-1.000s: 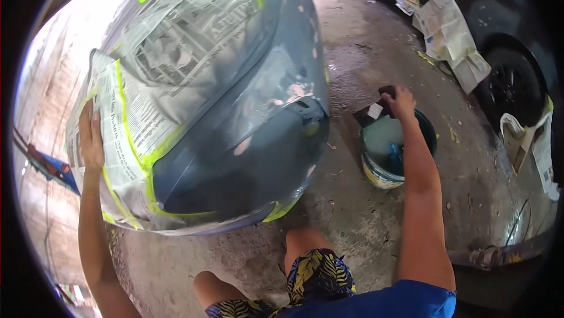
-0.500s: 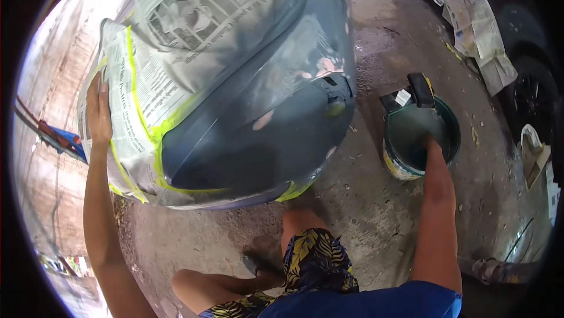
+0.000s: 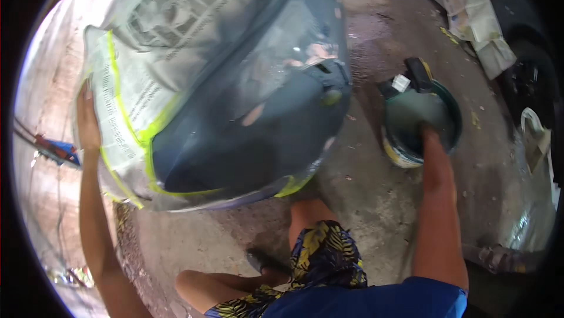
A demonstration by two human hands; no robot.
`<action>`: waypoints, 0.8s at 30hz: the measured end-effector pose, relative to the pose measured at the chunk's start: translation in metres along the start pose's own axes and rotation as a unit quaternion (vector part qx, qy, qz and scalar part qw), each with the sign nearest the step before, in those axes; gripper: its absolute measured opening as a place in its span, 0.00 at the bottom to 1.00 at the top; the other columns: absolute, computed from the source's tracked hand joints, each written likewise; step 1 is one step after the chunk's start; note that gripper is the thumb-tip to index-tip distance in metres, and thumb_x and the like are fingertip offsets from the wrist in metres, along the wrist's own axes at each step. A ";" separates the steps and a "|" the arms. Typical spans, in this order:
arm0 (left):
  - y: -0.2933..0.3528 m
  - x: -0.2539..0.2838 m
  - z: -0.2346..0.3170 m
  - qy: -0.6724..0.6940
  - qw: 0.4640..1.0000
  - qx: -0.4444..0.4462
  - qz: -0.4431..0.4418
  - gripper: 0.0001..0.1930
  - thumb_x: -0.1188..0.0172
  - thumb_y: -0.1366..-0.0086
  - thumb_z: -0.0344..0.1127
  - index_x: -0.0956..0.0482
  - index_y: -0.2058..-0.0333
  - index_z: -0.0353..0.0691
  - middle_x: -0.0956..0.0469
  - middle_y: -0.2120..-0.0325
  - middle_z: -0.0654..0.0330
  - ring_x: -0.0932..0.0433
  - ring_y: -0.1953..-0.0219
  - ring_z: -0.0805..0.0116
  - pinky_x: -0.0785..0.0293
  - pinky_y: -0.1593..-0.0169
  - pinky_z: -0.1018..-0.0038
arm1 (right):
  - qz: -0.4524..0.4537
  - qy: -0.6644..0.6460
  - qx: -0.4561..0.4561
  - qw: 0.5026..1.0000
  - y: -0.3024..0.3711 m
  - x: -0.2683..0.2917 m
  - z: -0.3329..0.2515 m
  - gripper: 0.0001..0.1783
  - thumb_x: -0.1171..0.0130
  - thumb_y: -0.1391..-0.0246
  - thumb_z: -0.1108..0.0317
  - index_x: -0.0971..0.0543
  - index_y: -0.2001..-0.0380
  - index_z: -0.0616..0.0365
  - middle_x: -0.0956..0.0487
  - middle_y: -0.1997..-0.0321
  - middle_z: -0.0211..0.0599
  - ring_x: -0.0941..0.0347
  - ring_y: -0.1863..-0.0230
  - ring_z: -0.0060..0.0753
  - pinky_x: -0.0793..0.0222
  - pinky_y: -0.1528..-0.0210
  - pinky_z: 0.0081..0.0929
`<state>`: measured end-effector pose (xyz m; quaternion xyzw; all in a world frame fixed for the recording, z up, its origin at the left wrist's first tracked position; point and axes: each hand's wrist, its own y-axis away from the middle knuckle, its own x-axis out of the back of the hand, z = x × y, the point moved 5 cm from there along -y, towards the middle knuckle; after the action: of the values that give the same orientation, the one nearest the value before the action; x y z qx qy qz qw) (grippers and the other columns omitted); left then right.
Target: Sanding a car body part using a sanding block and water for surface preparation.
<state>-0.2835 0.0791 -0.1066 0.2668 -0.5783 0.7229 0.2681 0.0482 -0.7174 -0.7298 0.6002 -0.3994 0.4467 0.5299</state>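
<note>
My left hand lies flat with fingers stretched along the newspaper-masked left edge of a car body. Newspaper covers the upper part, held down by bright yellow-green masking tape. The grey bodywork beside it has pale pinkish patches and a wet-looking sheen. On the right, my right hand dips into cloudy water in a round bucket. Its fingers are under the water, so what they hold, if anything, is hidden. A dark block and a dark piece with a white label rest on the bucket's far rim.
Another dark vehicle with a wheel stands at the far right, sheets of newspaper hanging on it. Rough concrete floor lies between car and bucket. A blue and red object is at left. My bent legs are below.
The view has shifted slightly, so the car sits a little further left. My left hand stays on the newspaper, and my right hand is still in the bucket.
</note>
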 end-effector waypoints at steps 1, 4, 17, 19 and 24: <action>0.000 -0.003 -0.004 0.060 0.998 0.001 -0.014 0.29 0.59 0.21 0.51 0.35 0.34 0.34 0.34 0.34 0.49 0.38 0.31 0.58 0.48 0.28 0.69 | 0.012 0.003 0.003 1.000 0.007 0.007 -0.004 0.29 0.49 0.39 0.60 0.28 0.37 0.61 0.27 0.36 0.59 0.30 0.35 0.56 0.36 0.33 0.47; -0.005 -0.002 -0.016 -0.004 1.000 -0.027 0.007 0.28 0.60 0.21 0.49 0.35 0.33 0.33 0.34 0.33 0.51 0.39 0.30 0.61 0.50 0.28 0.69 | 0.011 -0.032 -0.047 0.998 0.032 0.033 -0.002 0.30 0.48 0.38 0.55 0.27 0.37 0.59 0.30 0.32 0.56 0.33 0.33 0.55 0.38 0.31 0.46; -0.011 -0.004 -0.051 0.001 1.000 -0.022 0.016 0.29 0.60 0.21 0.52 0.36 0.32 0.38 0.36 0.32 0.52 0.40 0.29 0.60 0.51 0.27 0.70 | -0.037 -0.481 0.039 0.875 0.135 0.101 -0.014 0.17 0.39 0.42 0.61 0.20 0.54 0.61 0.18 0.50 0.39 0.26 0.49 0.32 0.31 0.45 0.31; -0.009 -0.005 -0.049 -0.001 1.000 -0.019 0.025 0.29 0.60 0.21 0.52 0.36 0.32 0.38 0.36 0.31 0.52 0.40 0.29 0.60 0.51 0.27 0.70 | 0.013 -0.632 0.071 0.772 0.143 0.108 -0.018 0.15 0.39 0.42 0.63 0.20 0.55 0.62 0.19 0.52 0.37 0.26 0.50 0.31 0.31 0.46 0.31; -0.005 -0.006 -0.046 -0.001 0.999 -0.014 0.035 0.29 0.60 0.21 0.52 0.36 0.32 0.39 0.36 0.31 0.53 0.40 0.29 0.60 0.51 0.27 0.69 | 0.230 -0.665 -0.010 0.710 0.158 0.120 -0.005 0.08 0.45 0.36 0.70 0.23 0.55 0.57 0.25 0.60 0.26 0.31 0.55 0.21 0.33 0.52 0.23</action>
<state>-0.2786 0.1244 -0.1160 0.2435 -0.5980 0.7230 0.2456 -0.0687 -0.7324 -0.5700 0.6263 -0.7786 0.0359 0.0136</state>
